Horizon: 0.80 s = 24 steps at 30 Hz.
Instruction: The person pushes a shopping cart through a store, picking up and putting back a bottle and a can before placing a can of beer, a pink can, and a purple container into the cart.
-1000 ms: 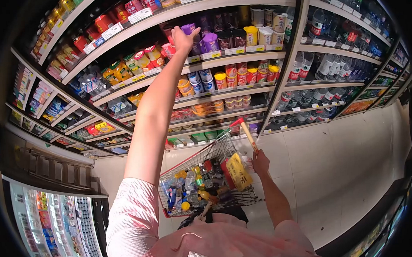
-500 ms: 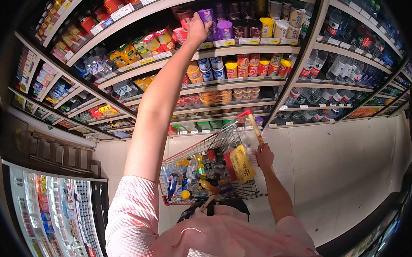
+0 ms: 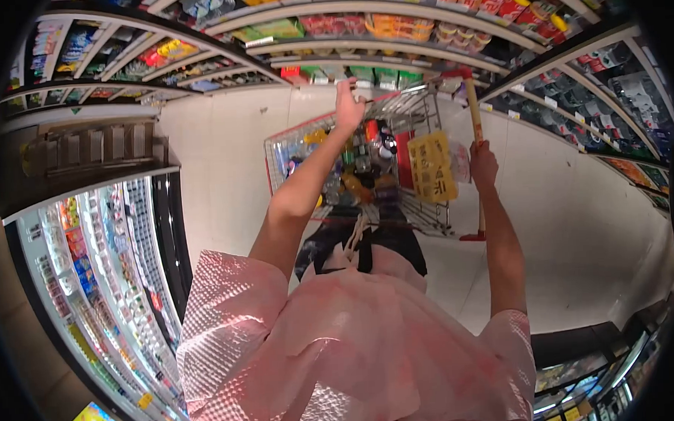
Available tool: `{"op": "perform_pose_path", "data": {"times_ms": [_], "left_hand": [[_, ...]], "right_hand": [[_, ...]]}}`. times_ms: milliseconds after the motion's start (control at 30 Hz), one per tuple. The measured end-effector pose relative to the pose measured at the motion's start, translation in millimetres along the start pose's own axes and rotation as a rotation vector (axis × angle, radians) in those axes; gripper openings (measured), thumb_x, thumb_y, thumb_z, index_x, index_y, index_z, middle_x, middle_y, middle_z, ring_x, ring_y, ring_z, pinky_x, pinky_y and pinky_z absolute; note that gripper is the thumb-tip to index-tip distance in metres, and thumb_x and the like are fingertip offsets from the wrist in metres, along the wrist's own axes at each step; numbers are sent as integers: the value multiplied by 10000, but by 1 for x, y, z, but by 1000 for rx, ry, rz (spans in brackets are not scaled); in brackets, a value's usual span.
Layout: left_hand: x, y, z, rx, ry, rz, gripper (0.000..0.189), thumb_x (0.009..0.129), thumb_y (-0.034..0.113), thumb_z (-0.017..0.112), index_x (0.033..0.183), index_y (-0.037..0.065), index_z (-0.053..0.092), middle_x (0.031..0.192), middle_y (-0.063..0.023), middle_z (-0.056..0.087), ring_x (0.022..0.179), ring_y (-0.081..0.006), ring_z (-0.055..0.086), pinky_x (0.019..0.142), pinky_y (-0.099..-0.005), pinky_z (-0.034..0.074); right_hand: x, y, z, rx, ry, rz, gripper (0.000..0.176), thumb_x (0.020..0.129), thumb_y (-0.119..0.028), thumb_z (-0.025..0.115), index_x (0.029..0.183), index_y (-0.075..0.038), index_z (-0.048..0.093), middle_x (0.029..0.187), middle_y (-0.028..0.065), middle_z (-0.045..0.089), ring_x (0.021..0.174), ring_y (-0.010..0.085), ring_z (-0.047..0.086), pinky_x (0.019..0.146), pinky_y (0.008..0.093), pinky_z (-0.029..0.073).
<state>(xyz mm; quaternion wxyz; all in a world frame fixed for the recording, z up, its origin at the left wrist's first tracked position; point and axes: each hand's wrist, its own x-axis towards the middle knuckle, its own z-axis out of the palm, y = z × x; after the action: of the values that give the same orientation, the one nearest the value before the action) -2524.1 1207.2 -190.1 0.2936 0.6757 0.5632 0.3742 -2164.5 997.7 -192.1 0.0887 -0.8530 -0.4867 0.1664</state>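
My left hand (image 3: 350, 104) is over the far side of a wire shopping cart (image 3: 273, 168), near its red-edged rim. Its fingers are apart, and I see nothing held in them. Inside the cart lie several drink bottles (image 3: 363, 163), some clear, some yellow or orange. Among them a dark item with white patches (image 3: 387, 142) is blurred. My right hand (image 3: 484, 163) is wrapped round the cart's handle (image 3: 475, 118), a light bar with red ends. A yellow sign with dark lettering (image 3: 433, 167) hangs beside the handle.
Ahead are shelves (image 3: 418, 7) with packaged cups and cans; bottled water (image 3: 611, 119) fills shelves at the right. A chilled display case (image 3: 91, 259) stands at the left, near brown slatted frames (image 3: 97, 149). Pale tiled floor (image 3: 214, 148) surrounds the cart.
My left hand has left the purple canister on the shelf and come down over the cart. My right hand stays on the handle. The view has tilted downward.
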Motion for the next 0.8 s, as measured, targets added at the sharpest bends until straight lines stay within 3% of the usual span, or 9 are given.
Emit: {"op": "perform_pose_path", "data": {"times_ms": [67,133,300,400,500,700,800], "left_hand": [[-105,-93,-9,140,-107,-245,446,807,12,681,1239,22,573,1219,-216,578,1147,-407,603,989,-473,506],[-213,-199,-15,257,-147,-271,430,804,37,689,1220,19,584,1218,-218,586,1131,-421,605,984,-485,512],[-341,-242,-60,427,-522,-591,377,810,43,653,1175,-14,577,1207,-256,575,1139,-481,598,958,-560,505],[-335,-224,-52,523,-495,-594,350,812,47,652,1144,-21,567,1230,-276,566,1143,-487,597,938,-574,510],[-314,-205,-32,487,-281,-670,350,807,36,652,1143,-7,565,1223,-254,568,1135,-466,603,915,-556,530],[-275,-167,-7,484,-591,-234,312,847,46,649,1151,19,581,1234,-205,585,1162,-421,593,897,-515,554],[-298,-216,55,344,-898,-165,355,838,93,678,1171,11,587,1227,-214,595,1144,-416,598,962,-519,533]], "right_hand": [[4,4,3,72,-9,6,357,1073,-396,547,1023,-45,502,808,271,711,769,492,707,653,576,570],[5,5,4,119,2,7,368,1071,-398,549,1020,-34,525,798,287,697,783,504,698,657,575,557],[7,-1,-4,211,-14,32,402,1068,-409,557,1016,-11,550,742,281,661,728,496,676,620,569,498],[7,9,10,228,-14,56,407,1069,-411,570,1002,-11,544,709,255,646,663,478,646,601,540,477],[5,1,1,218,-1,46,395,1073,-386,579,976,-4,542,697,247,631,642,454,635,616,523,485],[3,-9,-6,187,-13,75,395,1068,-382,583,982,2,548,692,241,622,641,428,641,628,499,492],[4,-9,-5,203,-32,120,393,1065,-379,584,988,6,561,686,228,616,614,388,622,629,476,494]]}}
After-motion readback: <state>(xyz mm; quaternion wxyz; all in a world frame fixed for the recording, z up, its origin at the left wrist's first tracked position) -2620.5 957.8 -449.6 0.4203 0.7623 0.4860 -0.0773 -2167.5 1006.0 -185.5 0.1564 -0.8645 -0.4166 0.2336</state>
